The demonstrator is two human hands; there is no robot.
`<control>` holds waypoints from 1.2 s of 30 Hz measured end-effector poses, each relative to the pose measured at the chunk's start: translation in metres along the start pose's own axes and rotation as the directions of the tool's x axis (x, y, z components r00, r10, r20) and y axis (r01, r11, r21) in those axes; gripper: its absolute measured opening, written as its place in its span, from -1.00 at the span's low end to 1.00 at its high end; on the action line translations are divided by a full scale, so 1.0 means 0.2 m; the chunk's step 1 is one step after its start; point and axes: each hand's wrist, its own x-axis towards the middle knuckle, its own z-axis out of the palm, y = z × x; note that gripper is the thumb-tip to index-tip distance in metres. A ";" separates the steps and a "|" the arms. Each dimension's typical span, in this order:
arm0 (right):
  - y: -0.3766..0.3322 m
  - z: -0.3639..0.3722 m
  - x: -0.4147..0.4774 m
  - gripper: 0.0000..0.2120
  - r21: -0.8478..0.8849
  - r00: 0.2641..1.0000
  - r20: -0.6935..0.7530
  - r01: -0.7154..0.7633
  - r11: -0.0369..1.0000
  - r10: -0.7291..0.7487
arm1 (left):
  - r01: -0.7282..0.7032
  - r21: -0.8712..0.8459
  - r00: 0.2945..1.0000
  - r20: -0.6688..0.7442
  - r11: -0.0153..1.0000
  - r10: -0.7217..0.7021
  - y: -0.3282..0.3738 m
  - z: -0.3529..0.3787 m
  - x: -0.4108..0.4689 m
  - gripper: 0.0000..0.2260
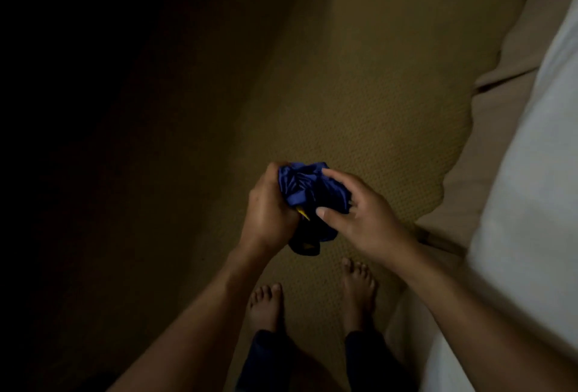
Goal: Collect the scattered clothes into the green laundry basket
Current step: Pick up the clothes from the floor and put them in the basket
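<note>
A bunched-up dark blue garment [305,191] with a small yellow detail hangs in front of me, above the carpet. My left hand [269,207] grips its left side with curled fingers. My right hand [359,213] holds the right side, thumb and fingers wrapped over the cloth. Part of the garment droops below both hands. The green laundry basket is not in view.
Tan patterned carpet [359,94] stretches ahead. A bed with white sheet [531,188] and beige bedding [463,179] runs along the right. The left side is in deep shadow. My bare feet [266,307] stand below the hands.
</note>
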 end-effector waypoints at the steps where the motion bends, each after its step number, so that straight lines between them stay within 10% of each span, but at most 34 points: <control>1: -0.12 0.00 -0.08 -0.41 -0.030 1.000 -0.015 -0.014 0.999 0.013 | -0.004 -0.025 1.000 0.026 1.000 0.004 0.11 -0.09 -0.06 -0.55; 6: -0.61 0.07 -0.42 -0.59 -0.083 0.999 -0.049 -0.013 0.996 0.009 | -0.123 0.122 0.952 0.294 0.985 0.083 0.53 -0.47 -0.41 -0.01; 15: -1.10 0.39 -0.98 -0.63 -0.197 0.929 0.326 0.248 0.949 -0.175 | -0.060 0.424 0.981 -0.142 0.904 0.132 0.64 -0.96 -1.26 -0.36; 24: -1.20 1.02 -1.54 -0.37 -0.565 0.767 0.614 0.593 0.574 -0.188 | 0.313 0.500 0.900 -0.429 0.807 -0.083 0.29 -1.22 -2.18 -0.31; 36: -0.90 2.54 -2.07 -0.32 -0.462 0.469 0.877 0.883 0.089 -0.107 | 0.642 0.462 0.735 -0.598 0.612 -0.320 -0.61 -1.69 -3.48 -0.32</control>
